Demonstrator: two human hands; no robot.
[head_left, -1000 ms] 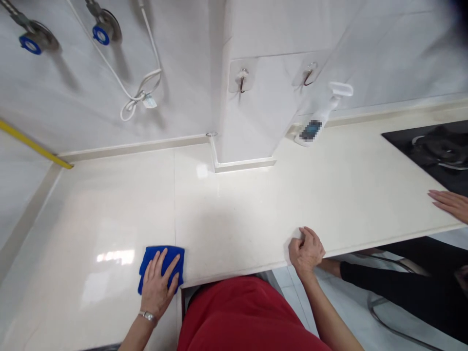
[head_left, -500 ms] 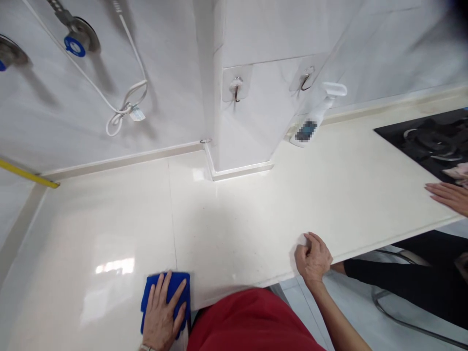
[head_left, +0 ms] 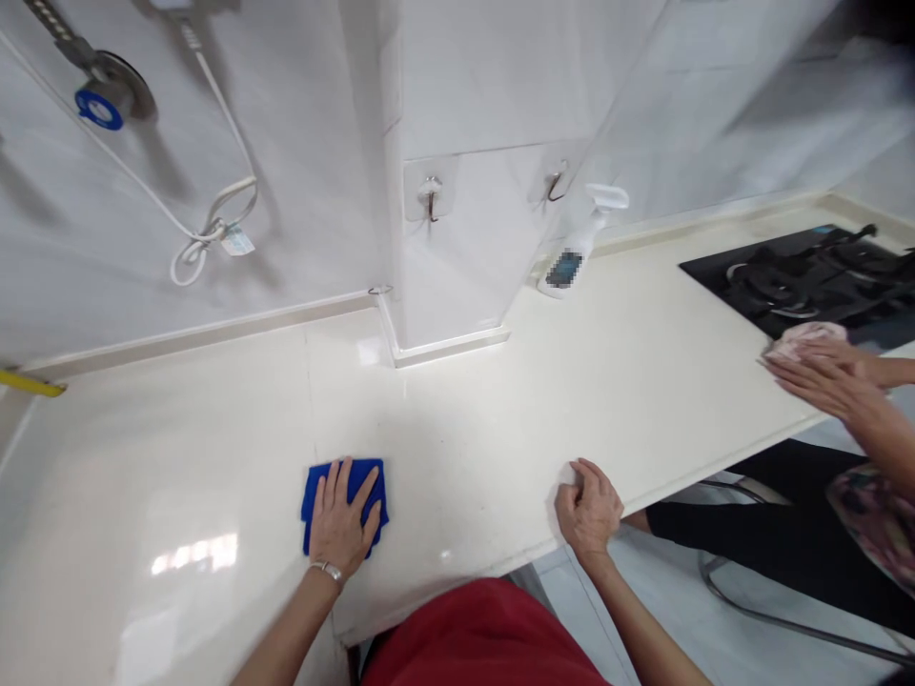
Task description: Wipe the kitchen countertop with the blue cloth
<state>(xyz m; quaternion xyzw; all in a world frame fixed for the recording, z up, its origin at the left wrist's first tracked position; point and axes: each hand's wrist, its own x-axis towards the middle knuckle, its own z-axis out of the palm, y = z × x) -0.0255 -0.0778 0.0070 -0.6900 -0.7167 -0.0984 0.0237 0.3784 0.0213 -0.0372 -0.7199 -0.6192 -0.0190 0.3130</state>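
Observation:
My left hand point(head_left: 341, 519) lies flat with fingers spread on a folded blue cloth point(head_left: 310, 491), pressing it onto the cream countertop point(head_left: 486, 410) near the front edge. My right hand point(head_left: 590, 510) rests on the counter edge to the right with its fingers curled. A small white patch shows at its knuckles, and I cannot make out what it is. My red top fills the bottom of the view.
Another person's hands point(head_left: 822, 381) press a pink cloth point(head_left: 804, 335) beside the black gas hob point(head_left: 801, 272) at the right. A white spray bottle point(head_left: 576, 250) stands by a tiled pillar point(head_left: 457, 191) with two hooks. A white cable point(head_left: 207, 224) and a blue valve point(head_left: 96, 107) hang on the wall.
My left hand slid the blue cloth back from the counter's front edge and a little right. The view turned right, showing more hob. The other person's hands now hold a pink cloth.

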